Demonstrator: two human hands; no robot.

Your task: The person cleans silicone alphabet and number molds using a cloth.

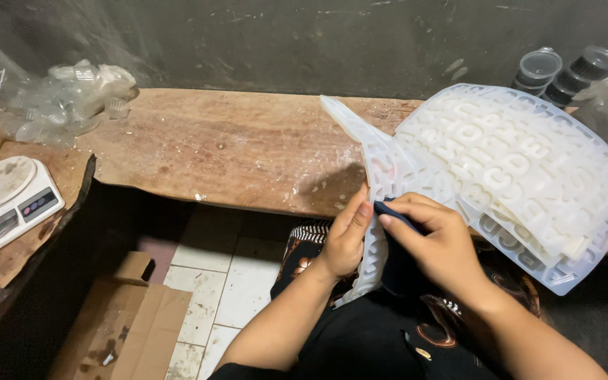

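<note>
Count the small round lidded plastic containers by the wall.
2 stacks show: a clear-lidded round plastic container stack and a dark-lidded one, far right against the wall; the clear plastic bag may hide more.
</note>
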